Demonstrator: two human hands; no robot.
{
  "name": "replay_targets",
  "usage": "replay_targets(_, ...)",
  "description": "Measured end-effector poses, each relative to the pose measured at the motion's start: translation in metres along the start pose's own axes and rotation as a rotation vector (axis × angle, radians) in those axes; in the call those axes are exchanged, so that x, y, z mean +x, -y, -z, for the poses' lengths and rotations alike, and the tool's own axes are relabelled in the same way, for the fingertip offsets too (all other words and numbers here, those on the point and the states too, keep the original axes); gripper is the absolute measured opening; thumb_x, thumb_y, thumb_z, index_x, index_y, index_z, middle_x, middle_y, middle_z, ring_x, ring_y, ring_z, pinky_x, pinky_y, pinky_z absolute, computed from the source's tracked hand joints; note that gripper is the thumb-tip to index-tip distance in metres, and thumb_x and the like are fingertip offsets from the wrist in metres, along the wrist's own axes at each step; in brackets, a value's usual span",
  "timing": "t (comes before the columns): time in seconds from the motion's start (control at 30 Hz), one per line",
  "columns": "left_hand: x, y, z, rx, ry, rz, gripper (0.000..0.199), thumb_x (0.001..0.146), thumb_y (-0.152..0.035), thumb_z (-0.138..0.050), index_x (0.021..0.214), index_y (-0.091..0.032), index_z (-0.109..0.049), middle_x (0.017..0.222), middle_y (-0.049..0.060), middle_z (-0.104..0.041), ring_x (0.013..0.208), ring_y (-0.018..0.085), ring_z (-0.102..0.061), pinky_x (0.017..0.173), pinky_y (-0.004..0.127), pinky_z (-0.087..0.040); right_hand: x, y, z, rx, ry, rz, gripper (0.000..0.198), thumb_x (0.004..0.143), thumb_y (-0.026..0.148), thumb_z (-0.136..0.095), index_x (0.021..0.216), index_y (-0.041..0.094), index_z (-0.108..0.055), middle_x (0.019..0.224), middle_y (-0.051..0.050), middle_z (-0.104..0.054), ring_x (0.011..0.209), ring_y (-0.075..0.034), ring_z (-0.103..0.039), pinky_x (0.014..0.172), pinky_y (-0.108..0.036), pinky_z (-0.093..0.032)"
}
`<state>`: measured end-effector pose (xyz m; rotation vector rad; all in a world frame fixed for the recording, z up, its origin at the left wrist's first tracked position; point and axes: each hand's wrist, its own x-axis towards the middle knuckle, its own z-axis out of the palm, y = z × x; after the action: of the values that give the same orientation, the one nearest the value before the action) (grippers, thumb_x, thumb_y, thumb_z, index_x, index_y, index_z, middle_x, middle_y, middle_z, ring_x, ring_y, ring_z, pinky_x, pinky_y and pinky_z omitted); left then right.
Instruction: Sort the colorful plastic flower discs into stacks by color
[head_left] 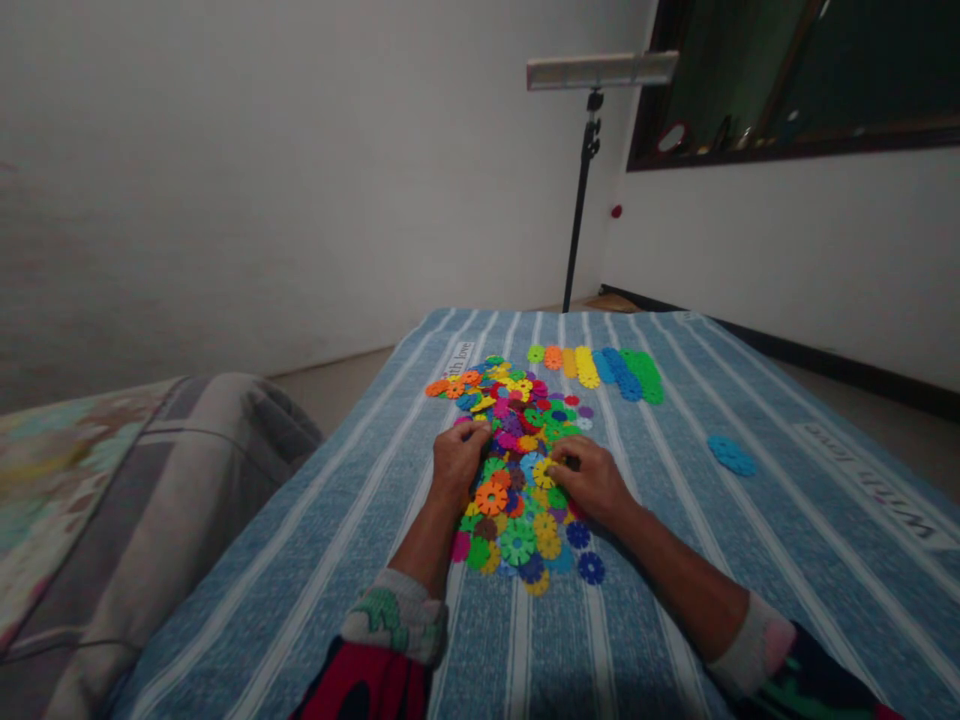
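A heap of colourful notched plastic discs point(517, 545), flower-like in outline, lies in the middle of the cloth-covered table. My left hand point(457, 462) rests at the heap's left edge with its fingers curled in; what they hold, if anything, is hidden. On the opposite side, my right hand point(596, 482) has thumb and forefinger closed at a yellow notched disc point(544, 473). Just below that hand are dark blue discs point(591, 568). Nearer the left wrist is a large orange disc point(491, 498).
Beyond the heap, rows of overlapping discs are grouped by colour, including yellow point(586, 368) and green point(643, 377). A few light blue discs point(731, 455) lie apart on the right. A lamp stand point(580, 195) rises behind the striped tablecloth point(337, 540). Bedding point(217, 470) is at left.
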<state>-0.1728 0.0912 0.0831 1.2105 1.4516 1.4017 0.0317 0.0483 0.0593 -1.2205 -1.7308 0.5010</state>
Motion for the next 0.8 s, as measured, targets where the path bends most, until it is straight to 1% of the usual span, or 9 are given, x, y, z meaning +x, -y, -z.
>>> replay_targets(0.07,0.0,-0.002,0.0,0.011,0.002,0.001,0.027,0.061,-0.041,-0.072,0.073,-0.017,-0.078,0.075,0.001,-0.073,0.076,0.019,-0.063,0.073,0.03,-0.046,0.001,-0.002,0.004,0.118,-0.03,-0.078,0.005,0.07,0.019,-0.063,0.066,0.021,-0.064,0.08,-0.003,-0.067,0.081,-0.02,-0.061,0.077,-0.034,-0.047)
replay_targets(0.17,-0.001,-0.004,0.001,0.022,-0.002,0.001,0.026,0.06,-0.04,-0.072,0.073,-0.017,-0.078,0.076,0.002,-0.074,0.078,0.02,-0.064,0.074,0.03,-0.047,0.003,-0.005,0.008,0.247,-0.077,-0.173,0.007,0.069,0.025,-0.065,0.064,0.02,-0.067,0.078,-0.003,-0.068,0.077,-0.019,-0.063,0.074,-0.033,-0.048)
replay_targets(0.27,0.001,-0.002,0.002,0.024,0.001,0.002,0.027,0.061,-0.041,-0.072,0.073,-0.018,-0.078,0.079,0.002,-0.075,0.081,0.022,-0.065,0.077,0.031,-0.048,0.008,-0.013,0.014,0.292,-0.134,-0.192,0.012,0.069,0.03,-0.066,0.064,0.02,-0.069,0.079,-0.004,-0.07,0.078,-0.02,-0.065,0.075,-0.033,-0.051)
replay_targets(0.33,0.003,0.001,0.003,0.037,0.001,0.002,0.028,0.062,-0.043,-0.072,0.075,-0.019,-0.079,0.08,0.002,-0.076,0.083,0.023,-0.066,0.078,0.033,-0.049,0.017,-0.023,0.023,0.27,-0.183,-0.187,0.014,0.069,0.033,-0.066,0.067,0.02,-0.071,0.082,-0.004,-0.072,0.08,-0.022,-0.066,0.075,-0.035,-0.052)
replay_targets(0.43,0.006,0.004,0.004,0.064,-0.005,-0.004,0.029,0.062,-0.043,-0.072,0.076,-0.019,-0.079,0.083,0.003,-0.077,0.086,0.024,-0.067,0.083,0.035,-0.049,0.043,-0.043,0.042,0.137,-0.259,-0.204,0.014,0.069,0.034,-0.065,0.067,0.021,-0.071,0.08,-0.005,-0.072,0.078,-0.023,-0.066,0.077,-0.039,-0.053)
replay_targets(0.5,0.007,0.005,0.005,0.073,-0.009,-0.012,0.028,0.063,-0.042,-0.072,0.078,-0.02,-0.08,0.085,0.004,-0.078,0.088,0.025,-0.068,0.086,0.036,-0.049,0.067,-0.057,0.055,0.006,-0.314,-0.226,0.011,0.068,0.029,-0.063,0.064,0.021,-0.07,0.077,-0.005,-0.072,0.079,-0.023,-0.066,0.083,-0.041,-0.053)
replay_targets(0.57,0.007,0.005,0.005,0.076,-0.004,-0.022,0.028,0.064,-0.042,-0.071,0.079,-0.02,-0.08,0.087,0.004,-0.078,0.09,0.025,-0.069,0.088,0.037,-0.049,0.093,-0.069,0.066,-0.085,-0.335,-0.247,0.009,0.067,0.024,-0.062,0.062,0.021,-0.069,0.076,-0.005,-0.072,0.08,-0.024,-0.067,0.086,-0.042,-0.052)
replay_targets(0.7,0.007,0.006,0.006,0.077,0.0,-0.023,0.026,0.064,-0.04,-0.07,0.078,-0.021,-0.08,0.087,0.003,-0.078,0.091,0.026,-0.069,0.09,0.038,-0.049,0.133,-0.089,0.071,-0.34,-0.284,-0.316,0.012,0.07,0.019,-0.058,0.064,0.019,-0.069,0.081,-0.007,-0.073,0.086,-0.025,-0.068,0.086,-0.038,-0.051)
replay_targets(0.8,0.006,0.006,0.007,0.073,-0.008,-0.014,0.025,0.063,-0.04,-0.07,0.077,-0.021,-0.079,0.086,0.003,-0.079,0.091,0.027,-0.07,0.091,0.038,-0.049,0.148,-0.101,0.066,-0.469,-0.242,-0.341,0.015,0.073,0.018,-0.057,0.067,0.019,-0.071,0.085,-0.008,-0.073,0.091,-0.025,-0.067,0.086,-0.034,-0.05)
